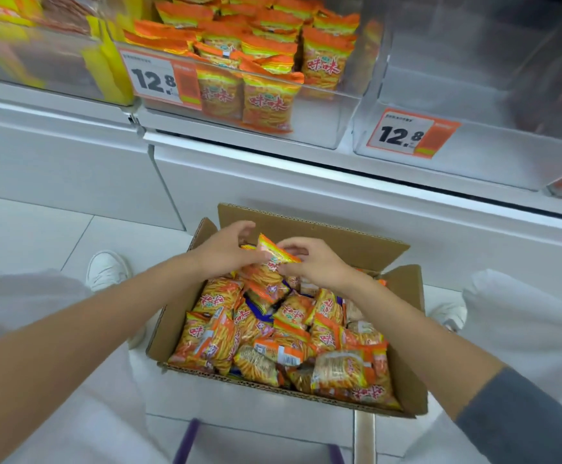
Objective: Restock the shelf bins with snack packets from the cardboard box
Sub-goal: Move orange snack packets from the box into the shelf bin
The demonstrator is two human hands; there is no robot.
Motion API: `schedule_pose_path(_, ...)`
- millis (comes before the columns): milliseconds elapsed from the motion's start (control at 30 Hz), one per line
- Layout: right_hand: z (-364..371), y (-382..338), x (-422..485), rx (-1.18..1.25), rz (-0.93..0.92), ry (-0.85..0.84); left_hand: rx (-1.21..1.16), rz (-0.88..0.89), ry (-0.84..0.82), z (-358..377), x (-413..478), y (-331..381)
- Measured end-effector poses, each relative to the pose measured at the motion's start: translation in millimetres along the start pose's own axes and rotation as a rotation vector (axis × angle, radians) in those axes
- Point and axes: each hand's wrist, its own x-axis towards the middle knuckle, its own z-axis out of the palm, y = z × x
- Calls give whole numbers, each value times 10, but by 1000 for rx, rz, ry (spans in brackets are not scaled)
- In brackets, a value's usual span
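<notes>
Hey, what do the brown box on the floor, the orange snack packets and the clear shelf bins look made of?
Brown box: matte corrugated cardboard; fluting shows along its cut edges. Orange snack packets: seemingly thin glossy plastic film, crinkled. Clear shelf bins: rigid transparent plastic, perhaps acrylic; packets show through the reflective front.

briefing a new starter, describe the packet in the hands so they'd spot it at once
Find the open cardboard box below the shelf bins. At its far end the left hand and right hand pinch one orange snack packet. Only it stands clear above the heap.
</notes>
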Motion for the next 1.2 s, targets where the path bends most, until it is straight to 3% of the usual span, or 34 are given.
schedule_pose_path(67,-50,-117,-136,70,-2,21,-104,-24,-64,13,-42,37)
schedule_pose_path(167,-80,-70,-308,-69,65,21,-99,-50,4,31,-96,32)
schedule_pose_path(267,-30,112,-358,-274,144,-169,-62,-41,114,19,-116,12)
schedule_pose_path(367,206,307,-293,-306,204,-387,-86,-30,142,-21,-95,-55)
schedule_pose_path(567,466,484,-122,-348,285,-671,-63,-31,147,-8,-71,-186)
schedule_pose_path(633,480,486,-111,-360,277,-679,-44,-38,137,-1,-50,-239)
schedule_pose_path(733,353,417,-102,-329,189,-538,-58,-31,127,-3,-40,-238)
schedule_pose_path(967,-201,48,-127,17,8,155,-92,5,206,22,-55,-58)
schedule_pose_path(1200,-116,-71,-24,424,65,315,-364,-95,16,220,-70,189)
